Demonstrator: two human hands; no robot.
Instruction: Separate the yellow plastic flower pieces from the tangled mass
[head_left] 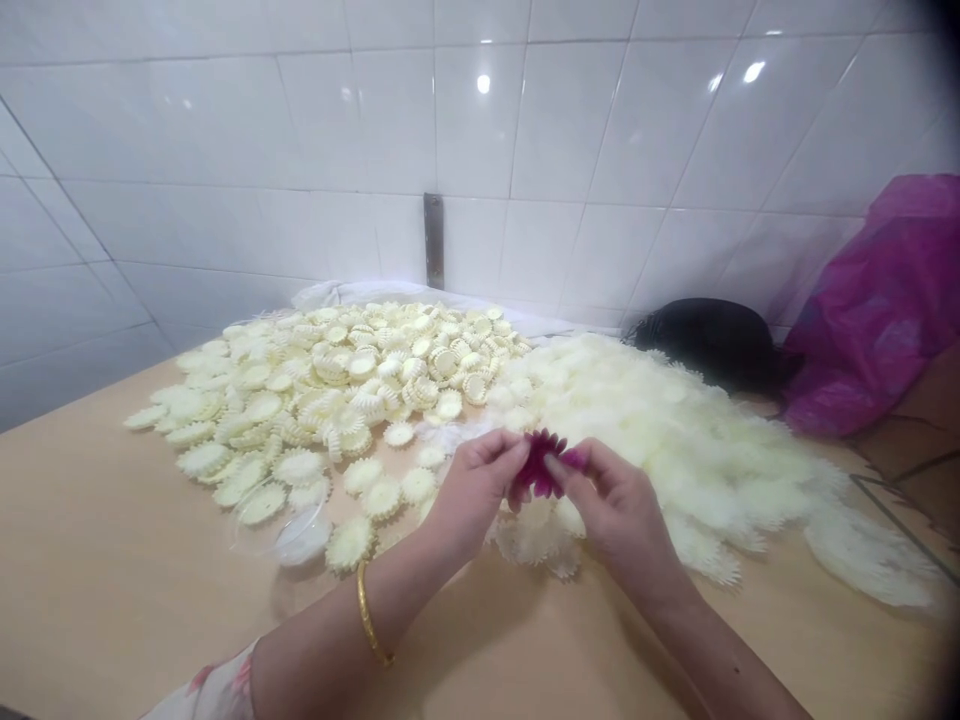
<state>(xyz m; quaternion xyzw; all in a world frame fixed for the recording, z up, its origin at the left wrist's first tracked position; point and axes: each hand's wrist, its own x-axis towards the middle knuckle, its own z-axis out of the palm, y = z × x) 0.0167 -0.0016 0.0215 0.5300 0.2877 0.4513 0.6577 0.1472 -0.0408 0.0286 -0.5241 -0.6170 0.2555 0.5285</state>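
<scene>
Between my two hands, above the near side of the table, is a dark magenta artificial flower (pixel 543 463) with pointed petals. My left hand (pixel 474 485) pinches its left edge between thumb and fingers. From the other side my right hand (pixel 611 492) grips it, the thumb pressed on its front. Pale translucent flower-shaped pieces (pixel 536 540) lie just under my hands. Behind and to the left spreads a heap of cream scalloped discs (pixel 362 362). A mound of thin pale-yellow petal layers (pixel 637 400) rises to the right.
A tiled wall (pixel 480 130) stands behind the wooden table (pixel 90 520). At the back right are a black rounded object (pixel 705 340) and a magenta plastic bag (pixel 874 310). A clear round plastic piece (pixel 302 538) lies left of my hands.
</scene>
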